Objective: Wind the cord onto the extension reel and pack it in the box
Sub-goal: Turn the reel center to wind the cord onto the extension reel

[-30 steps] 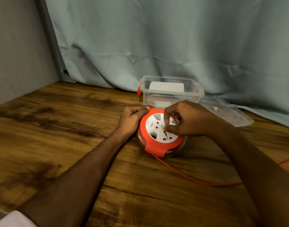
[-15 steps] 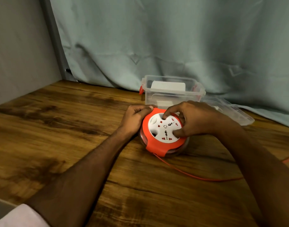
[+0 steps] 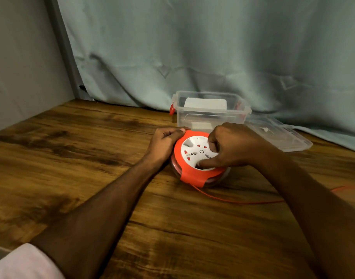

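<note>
Reel (image 3: 189, 158) sits flat on the wooden table (image 3: 72, 158) between my two hands, its orange rim around a white socket face with red shutters, and that is all this one head view gives me to go by. My left hand (image 3: 164, 142) is curled closed against the reel's far-left edge, thumb pressed along the top of the orange rim, fingers folded down its side. My right hand (image 3: 231, 147) lies over the right half of the white face, thumb tip set in a recess near the front edge and fingers bent down onto the face farther back, so it is gripping the centre part of the reel. From under the front of the reel, just below my right thumb, the thin orange cord (image 3: 233, 200) runs out across the table, passes beneath my right forearm and shows again as a short stretch beyond it. Directly past my knuckles stands the clear plastic box (image 3: 210, 111), open, with red clips on its ends and something white inside. Its clear lid (image 3: 281, 135) lies flat on the table beyond my right wrist, beside the box. Behind both hangs a pale green curtain (image 3: 212, 47).
</note>
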The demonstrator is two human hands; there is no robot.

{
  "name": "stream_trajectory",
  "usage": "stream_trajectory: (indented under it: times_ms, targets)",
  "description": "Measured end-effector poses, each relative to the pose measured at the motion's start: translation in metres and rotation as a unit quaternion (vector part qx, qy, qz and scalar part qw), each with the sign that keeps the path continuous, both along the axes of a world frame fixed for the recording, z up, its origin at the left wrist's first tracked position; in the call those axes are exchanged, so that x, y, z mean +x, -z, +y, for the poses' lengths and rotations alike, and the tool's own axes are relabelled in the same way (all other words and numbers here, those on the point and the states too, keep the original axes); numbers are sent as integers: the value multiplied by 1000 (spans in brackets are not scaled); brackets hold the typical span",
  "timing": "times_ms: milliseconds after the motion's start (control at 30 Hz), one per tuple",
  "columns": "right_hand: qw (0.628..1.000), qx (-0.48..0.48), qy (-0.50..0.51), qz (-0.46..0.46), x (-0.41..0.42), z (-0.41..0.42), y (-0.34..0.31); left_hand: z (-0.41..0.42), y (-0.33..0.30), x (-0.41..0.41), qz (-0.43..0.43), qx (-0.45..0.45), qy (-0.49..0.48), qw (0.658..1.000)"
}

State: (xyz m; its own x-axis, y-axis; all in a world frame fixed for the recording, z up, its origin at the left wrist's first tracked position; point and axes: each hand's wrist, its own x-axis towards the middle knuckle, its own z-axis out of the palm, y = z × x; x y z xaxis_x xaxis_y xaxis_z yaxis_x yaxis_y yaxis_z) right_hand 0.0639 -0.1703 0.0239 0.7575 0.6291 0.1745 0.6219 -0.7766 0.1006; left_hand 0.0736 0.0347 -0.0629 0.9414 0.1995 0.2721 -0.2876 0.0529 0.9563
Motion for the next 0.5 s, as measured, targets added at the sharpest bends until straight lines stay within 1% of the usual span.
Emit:
stream_trajectory:
  times_ms: [200,267,400,500]
  targets:
    - [999,0,21,25,-7,10,2,2,2,5,4,35,24,999]
    - [1000,4,12,13,-10,15,5,2,1,4,0,30,22,999]
    - [999,21,3,46,-9,18,6,3,0,2,-20,15,25,999]
    - [998,28,-17,44,-4,13,4,6,1,3,-23,0,34,999]
